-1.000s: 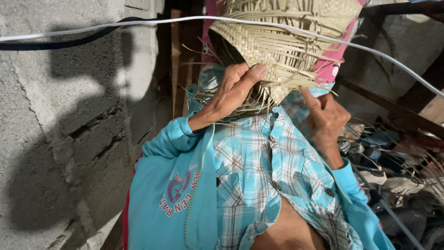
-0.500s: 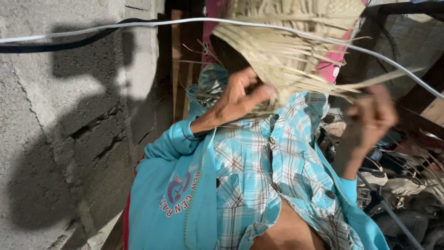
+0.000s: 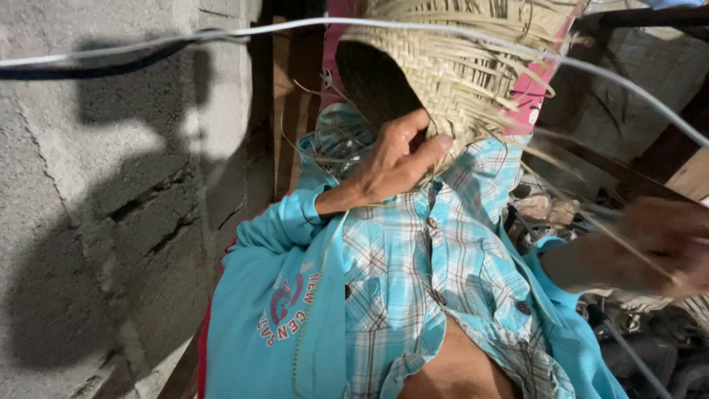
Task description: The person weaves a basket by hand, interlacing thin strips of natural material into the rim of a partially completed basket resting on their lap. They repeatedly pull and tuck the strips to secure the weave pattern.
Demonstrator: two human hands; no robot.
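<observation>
Woven basket (image 3: 458, 81), half-finished, up at chest height, loose strands hanging off its lower edge. Left hand (image 3: 391, 162) grips that edge, thumb pressed on the weave. Right hand (image 3: 665, 247) (blurred) well out to the side, pinching a thin strand (image 3: 583, 214). Block wall (image 3: 111, 222) left; white cable (image 3: 221, 37) overhead.

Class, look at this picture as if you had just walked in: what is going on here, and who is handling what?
A person in a turquoise jacket over a plaid shirt is weaving a piece of pale straw basketwork. The left hand grips the lower edge of the woven piece, thumb pressed against it. The right hand, blurred, is out to the side, pulling a long loose strand away from the weave. Many unwoven strand ends hang free. A grey block wall stands alongside.
</observation>
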